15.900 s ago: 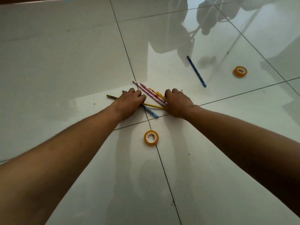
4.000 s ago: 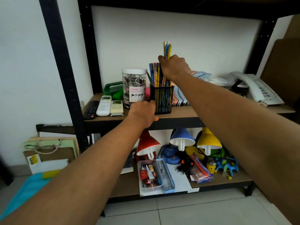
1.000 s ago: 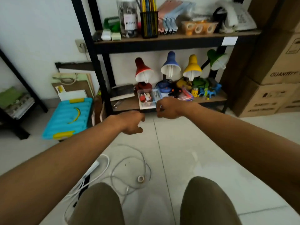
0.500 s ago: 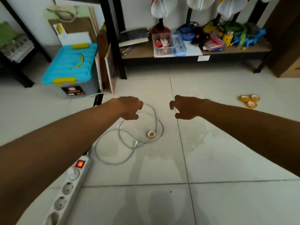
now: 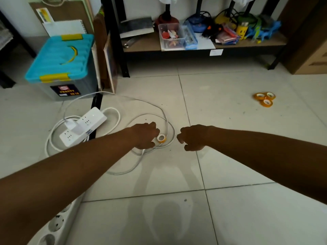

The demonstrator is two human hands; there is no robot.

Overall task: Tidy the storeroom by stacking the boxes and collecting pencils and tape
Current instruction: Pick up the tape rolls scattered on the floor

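Observation:
A small orange roll of tape (image 5: 161, 138) lies on the floor tiles inside a loop of white cable (image 5: 166, 119). My left hand (image 5: 144, 135) hovers just left of it, fingers loosely curled, holding nothing. My right hand (image 5: 192, 137) hangs a little to the right of the roll, fingers also loosely curled and empty. Three more orange tape rolls (image 5: 264, 99) lie together on the floor at the far right.
A white power strip (image 5: 83, 126) with a plug sits left of my hands; another strip (image 5: 53, 225) lies at the bottom left. A grey bin with a blue lid (image 5: 60, 62) stands by the black shelf (image 5: 194, 45). Cardboard boxes (image 5: 311, 50) stand at the right.
The view has tilted further down toward the floor. Both hands have come lower and closer to the tape roll in the cable loop, the left hand now right beside it.

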